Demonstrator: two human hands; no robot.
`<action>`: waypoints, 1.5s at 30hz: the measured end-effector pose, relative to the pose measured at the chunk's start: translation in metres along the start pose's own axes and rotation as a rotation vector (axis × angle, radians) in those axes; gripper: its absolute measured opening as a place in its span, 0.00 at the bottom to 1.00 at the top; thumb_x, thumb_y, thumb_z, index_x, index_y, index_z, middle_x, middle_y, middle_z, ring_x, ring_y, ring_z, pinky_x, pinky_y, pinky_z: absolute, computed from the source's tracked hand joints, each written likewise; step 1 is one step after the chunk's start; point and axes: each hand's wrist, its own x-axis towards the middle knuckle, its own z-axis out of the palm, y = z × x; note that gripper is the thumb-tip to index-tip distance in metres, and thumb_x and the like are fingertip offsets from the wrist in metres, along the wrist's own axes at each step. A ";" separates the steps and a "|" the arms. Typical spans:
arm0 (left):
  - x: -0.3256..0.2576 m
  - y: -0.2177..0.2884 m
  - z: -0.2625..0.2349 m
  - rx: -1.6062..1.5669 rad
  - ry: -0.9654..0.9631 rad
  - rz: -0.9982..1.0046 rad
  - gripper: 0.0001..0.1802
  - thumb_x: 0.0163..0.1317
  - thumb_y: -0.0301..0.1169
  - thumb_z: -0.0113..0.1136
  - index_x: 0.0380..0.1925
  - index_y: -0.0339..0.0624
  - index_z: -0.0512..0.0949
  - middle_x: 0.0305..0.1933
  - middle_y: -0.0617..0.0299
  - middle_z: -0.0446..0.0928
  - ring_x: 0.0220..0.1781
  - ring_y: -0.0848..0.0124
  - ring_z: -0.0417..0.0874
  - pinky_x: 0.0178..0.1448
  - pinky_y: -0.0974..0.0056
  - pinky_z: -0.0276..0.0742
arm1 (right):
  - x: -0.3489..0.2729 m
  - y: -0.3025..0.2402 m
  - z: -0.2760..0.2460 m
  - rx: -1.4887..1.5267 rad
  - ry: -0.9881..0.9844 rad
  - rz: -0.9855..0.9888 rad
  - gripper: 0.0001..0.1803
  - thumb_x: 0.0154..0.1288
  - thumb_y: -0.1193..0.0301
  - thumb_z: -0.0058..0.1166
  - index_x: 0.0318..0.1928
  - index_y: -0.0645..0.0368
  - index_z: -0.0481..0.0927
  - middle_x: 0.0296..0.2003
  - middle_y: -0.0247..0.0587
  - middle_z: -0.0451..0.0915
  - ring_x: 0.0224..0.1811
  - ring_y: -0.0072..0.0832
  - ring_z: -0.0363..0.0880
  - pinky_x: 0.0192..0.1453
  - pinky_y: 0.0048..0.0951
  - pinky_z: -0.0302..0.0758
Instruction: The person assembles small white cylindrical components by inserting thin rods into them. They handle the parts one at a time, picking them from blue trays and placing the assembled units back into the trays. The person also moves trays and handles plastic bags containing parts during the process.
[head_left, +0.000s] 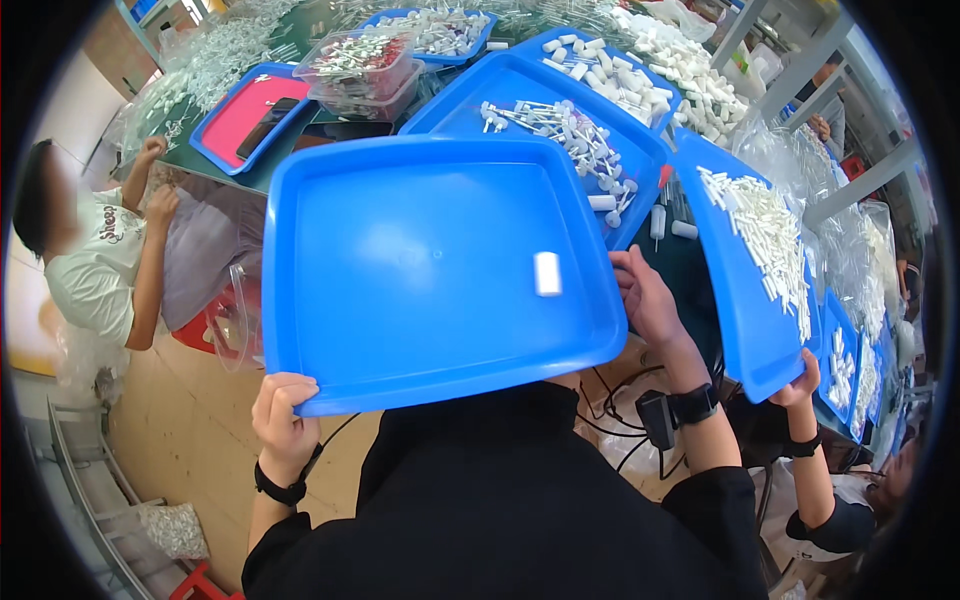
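A big blue tray (430, 250) is held up in front of me, with a single short white cylinder (548, 274) lying toward its right side. My left hand (285, 425) grips the tray's near left corner, thumb over the rim. At the right edge, my right hand (648, 298) is closed around the rim, its fingers partly hidden by the tray. Behind the tray, a second blue tray (480, 95) lies on the table, carrying several thin-stemmed white and purple pieces (575, 140).
On the right, a co-worker's hand (797, 382) holds a tilted blue tray (735, 330) of slim white sticks (765, 235). Another person (100, 240) sits at left. A pink-lined tray (240, 115) with a phone and clear tubs (362, 75) stand on the green table. Metal posts (860, 185) rise at right.
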 end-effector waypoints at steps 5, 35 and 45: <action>-0.017 -0.016 0.025 -0.114 -0.013 -0.108 0.13 0.37 0.10 0.52 0.24 0.37 0.71 0.31 0.51 0.74 0.33 0.59 0.77 0.35 0.63 0.73 | -0.005 0.000 0.025 -0.713 0.230 -0.184 0.20 0.57 0.62 0.58 0.39 0.69 0.75 0.28 0.41 0.80 0.28 0.22 0.78 0.33 0.22 0.73; -0.024 -0.050 0.085 -1.440 -0.134 -1.009 0.26 0.62 0.30 0.50 0.59 0.36 0.58 0.52 0.56 0.69 0.53 0.67 0.72 0.54 0.62 0.70 | -0.161 -0.062 -0.147 -1.109 0.285 -0.620 0.25 0.49 0.64 0.62 0.42 0.63 0.65 0.34 0.46 0.75 0.33 0.34 0.76 0.40 0.34 0.72; 0.003 -0.073 -0.022 -1.039 -0.069 -0.918 0.30 0.44 0.22 0.53 0.52 0.31 0.66 0.44 0.59 0.74 0.45 0.72 0.74 0.52 0.71 0.68 | -0.207 -0.047 -0.198 -1.424 0.404 -0.738 0.29 0.46 0.71 0.65 0.44 0.62 0.60 0.37 0.45 0.75 0.38 0.30 0.76 0.44 0.30 0.73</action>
